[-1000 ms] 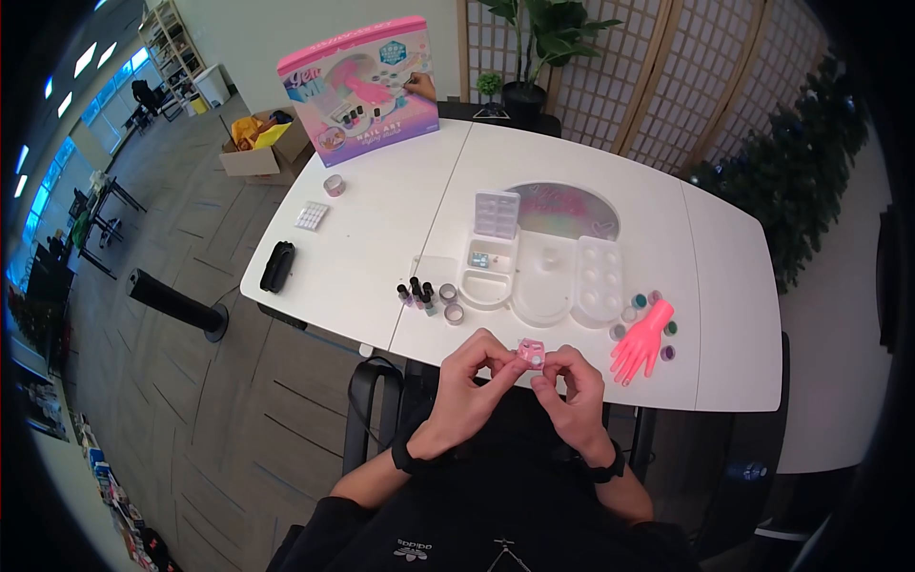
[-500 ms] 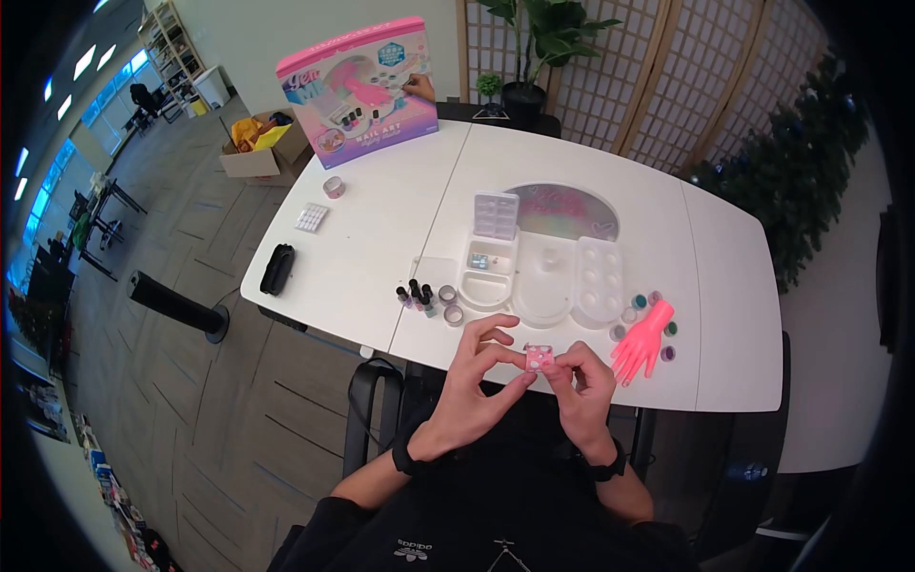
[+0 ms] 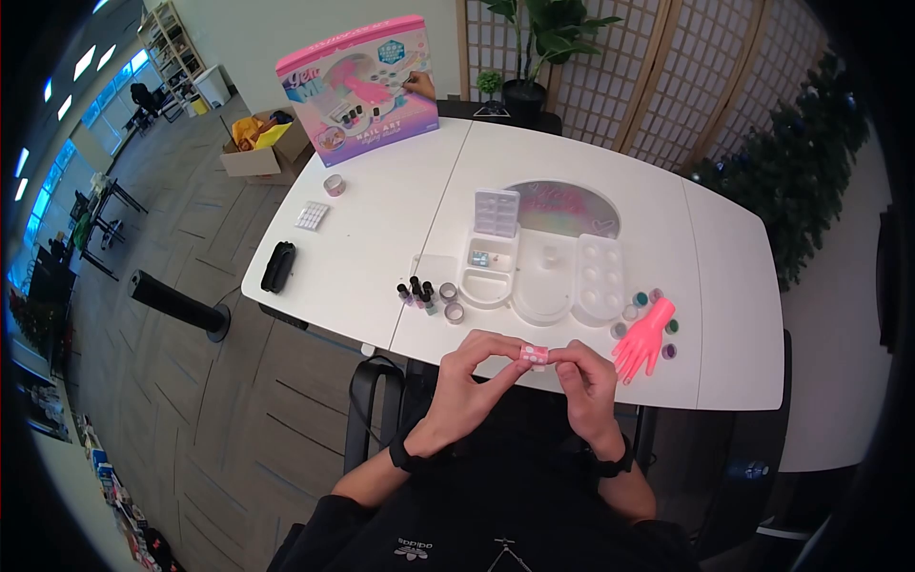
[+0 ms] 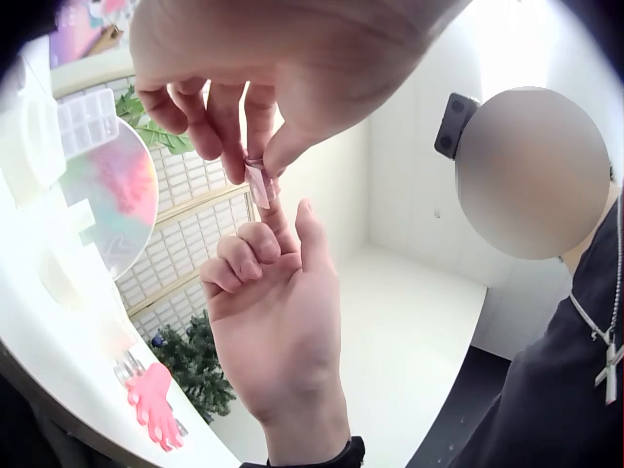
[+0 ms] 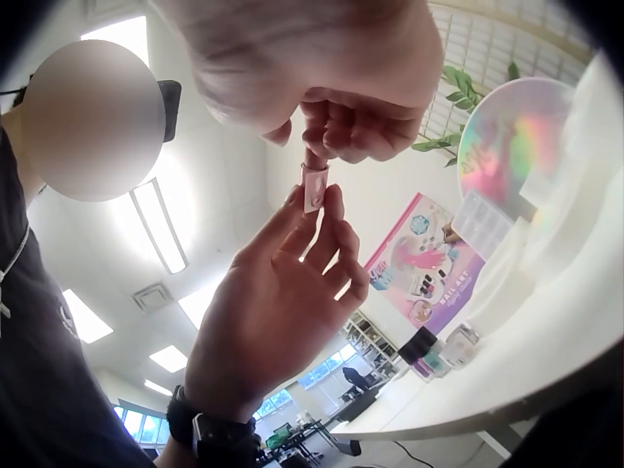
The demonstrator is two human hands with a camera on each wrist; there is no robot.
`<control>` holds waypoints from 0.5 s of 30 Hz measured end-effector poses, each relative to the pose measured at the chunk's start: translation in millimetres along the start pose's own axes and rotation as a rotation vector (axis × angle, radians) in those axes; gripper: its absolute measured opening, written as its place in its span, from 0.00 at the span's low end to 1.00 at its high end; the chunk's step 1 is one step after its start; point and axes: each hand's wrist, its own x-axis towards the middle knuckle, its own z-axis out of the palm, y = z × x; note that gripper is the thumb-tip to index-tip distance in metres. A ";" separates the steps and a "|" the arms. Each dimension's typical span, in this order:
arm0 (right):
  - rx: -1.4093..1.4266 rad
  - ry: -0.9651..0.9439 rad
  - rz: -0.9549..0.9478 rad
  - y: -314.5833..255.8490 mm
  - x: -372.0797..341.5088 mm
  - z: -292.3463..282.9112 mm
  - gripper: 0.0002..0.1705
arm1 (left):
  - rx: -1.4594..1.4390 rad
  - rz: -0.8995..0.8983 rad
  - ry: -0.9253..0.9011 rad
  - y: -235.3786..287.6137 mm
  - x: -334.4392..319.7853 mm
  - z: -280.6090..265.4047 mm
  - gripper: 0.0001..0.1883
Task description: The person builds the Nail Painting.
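Observation:
Between thumb and fingers, my left hand (image 3: 464, 389) pinches a small pink strip with white dots (image 3: 534, 355). The strip curls around the tip of my right hand's outstretched index finger, as the left wrist view shows (image 4: 257, 185). On my right hand (image 3: 587, 393) the other fingers are bent toward the palm, and the thumb stands apart from the strip. From the right wrist view, the curled strip (image 5: 314, 189) shows a paler face. Both hands are raised over the table's front edge. Beyond them stands a white nail art station (image 3: 543, 310) with compartments.
A pink model hand (image 3: 645, 336) lies at right among several small pots (image 3: 670, 352). Nail polish bottles (image 3: 416, 293) and two round pots (image 3: 454, 313) stand left of the station. Farther left are a black case (image 3: 278, 267), a white bead-like pack (image 3: 311, 216) and the kit box (image 3: 362, 91).
The strip has turned and now sits curled on the right index fingertip. My left fingers spread briefly half a second ago and have closed in on it again.

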 end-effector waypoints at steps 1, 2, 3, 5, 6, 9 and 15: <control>-0.007 -0.026 0.006 -1.0 0.9 -2.1 0.08 | -0.021 -0.036 0.010 -0.9 -0.5 -0.6 0.06; -0.014 -0.051 0.013 -1.7 1.9 -3.4 0.09 | -0.015 -0.060 -0.006 -1.4 -0.5 -2.0 0.06; -0.033 -0.072 0.010 -1.9 3.2 -4.2 0.10 | -0.008 -0.083 -0.023 -1.8 0.0 -4.3 0.06; -0.071 -0.114 0.003 -2.5 5.8 -5.3 0.12 | -0.008 -0.124 -0.051 -5.3 0.9 -8.0 0.07; -0.101 -0.128 0.000 -3.5 7.0 -5.5 0.14 | -0.015 -0.143 -0.063 -9.3 1.6 -9.7 0.07; -0.166 -0.154 0.008 -8.2 9.0 -4.3 0.19 | -0.083 -0.222 -0.078 -11.4 3.9 -11.9 0.07; -0.244 -0.079 -0.035 1.1 7.7 1.5 0.17 | -0.212 -0.364 -0.117 -8.5 5.0 -12.3 0.07</control>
